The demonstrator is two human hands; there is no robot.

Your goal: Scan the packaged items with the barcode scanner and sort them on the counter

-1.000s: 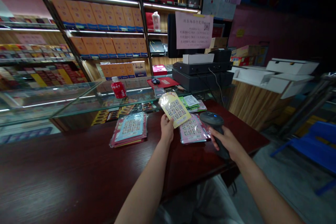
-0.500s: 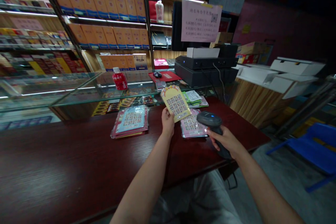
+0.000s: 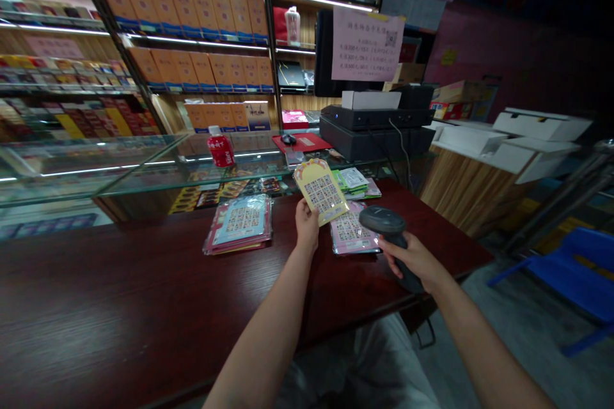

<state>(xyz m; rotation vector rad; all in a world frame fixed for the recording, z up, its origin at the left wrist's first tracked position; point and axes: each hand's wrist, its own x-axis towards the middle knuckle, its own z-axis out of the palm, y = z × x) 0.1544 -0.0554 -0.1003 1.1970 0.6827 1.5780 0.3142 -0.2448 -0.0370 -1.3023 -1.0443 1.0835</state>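
My left hand (image 3: 307,225) pinches the lower left edge of a yellow sticker packet (image 3: 322,188), tilted and raised above the table. Wrapped around a black barcode scanner (image 3: 382,220), my right hand (image 3: 416,259) keeps the scanner's head close to the packet's lower right side. Beneath the two lies a pink packet (image 3: 354,233) in clear plastic. Left of my left hand rests a stack of packets (image 3: 240,223) with a light blue one on top. Several small green packets (image 3: 354,183) lie behind the yellow packet, partly covered by it.
Across the dark red table (image 3: 144,307) stands a glass display counter (image 3: 167,163) bearing a red bottle (image 3: 220,147), a mouse (image 3: 288,139) and a black cash drawer (image 3: 374,137) below a monitor (image 3: 324,54). A blue chair (image 3: 575,268) is at the right.
The blue light on top of the barcode scanner has gone out. Both hands stay almost where they were, still holding the yellow packet and the scanner.
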